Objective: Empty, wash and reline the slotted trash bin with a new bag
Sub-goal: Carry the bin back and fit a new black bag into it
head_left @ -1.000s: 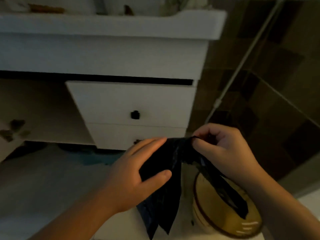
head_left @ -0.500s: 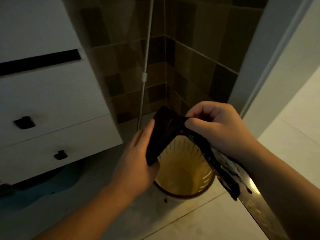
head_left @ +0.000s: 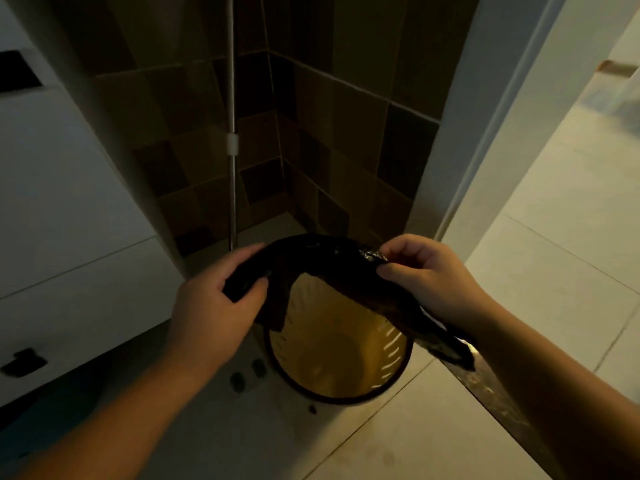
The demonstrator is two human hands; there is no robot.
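White cabinet (head_left: 69,209) fills left side of frame, drawer handle (head_left: 23,362) at lower left. Dark tiled wall (head_left: 329,116) upper centre, thin metal pipe (head_left: 232,133) running down it to the floor. Pale tiled floor (head_left: 554,237) on right and bottom. Slotted trash bin (head_left: 346,358), yellowish inside with dark rim, stands on floor at lower centre, unlined, slots visible on its right wall. Black bag (head_left: 322,261) stretched between both hands just above the bin's far rim, one end trailing down to lower right past the bin. Left hand (head_left: 214,306), centre-left, thumb and fingers curled round the bag's left end. Right hand (head_left: 426,275), centre-right, pinching the bag's crumpled edge between thumb and fingers. Small dark spots on floor left of bin, unclear what.
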